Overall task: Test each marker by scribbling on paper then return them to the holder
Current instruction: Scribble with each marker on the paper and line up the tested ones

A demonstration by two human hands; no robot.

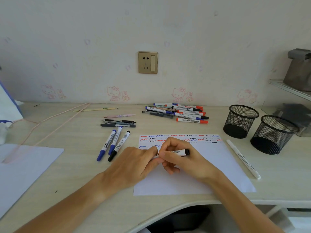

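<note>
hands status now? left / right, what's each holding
Left hand: fingertips pinch the near end of the black-ended white whiteboard marker.
Right hand: curled round the same marker's barrel, over the scribbled white paper sheet.

You have one view only, from the camera on your head. It looks forward and down across the desk (70,169) toward the wall (101,47) behind it. Your two forearms enter from the bottom edge and meet close below the lens. The wide lens bends the desk's near edge and reaches the shelf (289,89) at far right.

Bare forearms (80,195), no sleeves, hands (134,162) unadorned
</note>
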